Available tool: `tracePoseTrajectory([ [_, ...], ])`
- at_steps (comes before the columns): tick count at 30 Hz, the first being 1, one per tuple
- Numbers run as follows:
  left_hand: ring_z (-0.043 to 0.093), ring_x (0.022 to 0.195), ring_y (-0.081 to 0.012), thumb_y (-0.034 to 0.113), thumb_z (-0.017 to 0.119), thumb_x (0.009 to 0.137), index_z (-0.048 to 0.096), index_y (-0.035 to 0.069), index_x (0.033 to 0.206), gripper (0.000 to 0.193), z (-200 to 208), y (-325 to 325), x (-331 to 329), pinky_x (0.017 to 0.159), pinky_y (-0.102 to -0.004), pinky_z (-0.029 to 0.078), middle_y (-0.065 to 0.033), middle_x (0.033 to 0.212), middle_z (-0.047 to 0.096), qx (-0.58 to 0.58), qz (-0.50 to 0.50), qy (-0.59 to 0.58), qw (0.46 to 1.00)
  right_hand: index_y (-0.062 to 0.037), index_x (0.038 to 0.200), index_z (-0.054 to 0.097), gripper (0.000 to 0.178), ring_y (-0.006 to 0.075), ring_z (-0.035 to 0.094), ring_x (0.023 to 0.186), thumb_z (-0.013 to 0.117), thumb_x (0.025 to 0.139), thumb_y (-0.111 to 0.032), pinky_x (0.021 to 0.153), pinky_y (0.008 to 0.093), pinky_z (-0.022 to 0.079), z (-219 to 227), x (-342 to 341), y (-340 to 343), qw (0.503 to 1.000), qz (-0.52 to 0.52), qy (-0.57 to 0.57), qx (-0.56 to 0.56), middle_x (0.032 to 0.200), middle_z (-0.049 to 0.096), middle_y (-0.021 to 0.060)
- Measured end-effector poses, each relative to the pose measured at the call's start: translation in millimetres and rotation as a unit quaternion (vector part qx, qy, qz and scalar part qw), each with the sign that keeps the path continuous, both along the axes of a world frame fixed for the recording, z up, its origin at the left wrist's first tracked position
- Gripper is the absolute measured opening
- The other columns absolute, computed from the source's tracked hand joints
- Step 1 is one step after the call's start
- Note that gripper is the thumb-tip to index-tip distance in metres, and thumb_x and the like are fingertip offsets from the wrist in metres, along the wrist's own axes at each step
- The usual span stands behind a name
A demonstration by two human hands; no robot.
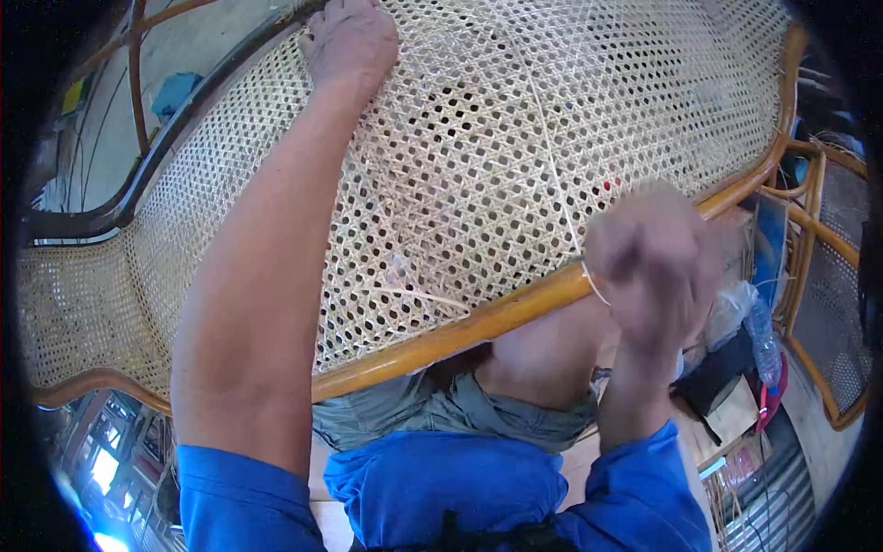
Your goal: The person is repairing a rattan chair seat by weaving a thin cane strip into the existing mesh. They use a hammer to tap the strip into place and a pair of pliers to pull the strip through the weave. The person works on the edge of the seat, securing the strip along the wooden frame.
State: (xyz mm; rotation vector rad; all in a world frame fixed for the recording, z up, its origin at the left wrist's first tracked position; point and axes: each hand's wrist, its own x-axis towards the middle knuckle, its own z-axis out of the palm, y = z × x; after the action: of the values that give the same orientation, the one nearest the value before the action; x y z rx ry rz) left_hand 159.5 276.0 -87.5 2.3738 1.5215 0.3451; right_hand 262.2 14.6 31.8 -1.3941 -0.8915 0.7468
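Note:
A wide panel of woven cane webbing lies across my lap, set in a bent frame with a glossy brown near rail. At the far left, close to the dark far rail, my left hand rests on the webbing with its fingers curled. What those fingers hold, if anything, is hidden. Over the near rail at the right is my right hand, closed and blurred by motion. A pale cane strand runs down over the weave and loops past the rail to this hand. Another loose strand end lies on the webbing.
To the right stands another brown frame with mesh panels. A clear plastic bottle, a black item and a cardboard piece lie on the floor below. A blue-green object sits beyond the far rail.

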Motion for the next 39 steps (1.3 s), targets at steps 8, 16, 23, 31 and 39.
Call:
tracePoseTrajectory([
  [8, 0.048, 0.115, -0.0331, 0.027, 0.040, 0.089, 0.056, 0.011, 0.109, 0.031, -19, 6, -1, 0.097, -0.0490, 0.036, -0.0151, 0.119, 0.055, 0.078, 0.004, 0.049, 0.996, -0.0092, 0.073, 0.042, 0.038, 0.0083, 0.027, 0.046, 0.047, 0.093, -0.041, 0.042, 0.0259, 0.021, 62, 75, -9, 0.951, 0.065, 0.251, 0.167, 0.054, 0.030, -0.0031],
  [16, 0.042, 0.121, -0.0320, 0.027, 0.038, 0.090, 0.051, 0.008, 0.119, 0.036, -13, 7, 0, 0.101, -0.0499, 0.031, -0.0124, 0.128, 0.048, 0.016, 0.004, 0.094, 0.995, -0.0076, 0.078, 0.046, 0.046, 0.0085, 0.020, 0.043, 0.041, 0.094, -0.051, 0.040, 0.0262, 0.017, 14, 73, -20, 0.963, -0.110, 0.217, 0.115, 0.054, 0.022, -0.0041],
  [23, 0.042, 0.121, -0.0325, 0.027, 0.038, 0.090, 0.050, 0.010, 0.119, 0.036, -15, 6, 0, 0.100, -0.0509, 0.032, -0.0127, 0.128, 0.048, 0.031, 0.028, 0.084, 0.996, -0.0071, 0.079, 0.048, 0.047, 0.0088, 0.021, 0.043, 0.040, 0.094, -0.051, 0.041, 0.0256, 0.019, 6, 78, -19, 0.958, -0.139, 0.220, 0.119, 0.054, 0.021, -0.0041],
  [31, 0.043, 0.119, -0.0336, 0.028, 0.039, 0.089, 0.051, 0.010, 0.117, 0.035, -15, 9, -1, 0.098, -0.0522, 0.033, -0.0139, 0.127, 0.049, 0.029, 0.018, 0.075, 0.997, -0.0068, 0.078, 0.048, 0.049, 0.0085, 0.021, 0.042, 0.042, 0.092, -0.054, 0.039, 0.0256, 0.018, 3, 69, -17, 0.954, -0.136, 0.246, 0.104, 0.053, 0.019, -0.0049],
  [39, 0.043, 0.120, -0.0333, 0.028, 0.039, 0.089, 0.053, 0.011, 0.115, 0.034, -16, 10, -2, 0.099, -0.0506, 0.033, -0.0134, 0.127, 0.049, 0.018, 0.015, 0.082, 0.996, -0.0062, 0.079, 0.047, 0.051, 0.0075, 0.019, 0.040, 0.044, 0.091, -0.056, 0.038, 0.0256, 0.017, -6, 57, -11, 0.950, -0.149, 0.260, 0.088, 0.054, 0.017, -0.0050],
])
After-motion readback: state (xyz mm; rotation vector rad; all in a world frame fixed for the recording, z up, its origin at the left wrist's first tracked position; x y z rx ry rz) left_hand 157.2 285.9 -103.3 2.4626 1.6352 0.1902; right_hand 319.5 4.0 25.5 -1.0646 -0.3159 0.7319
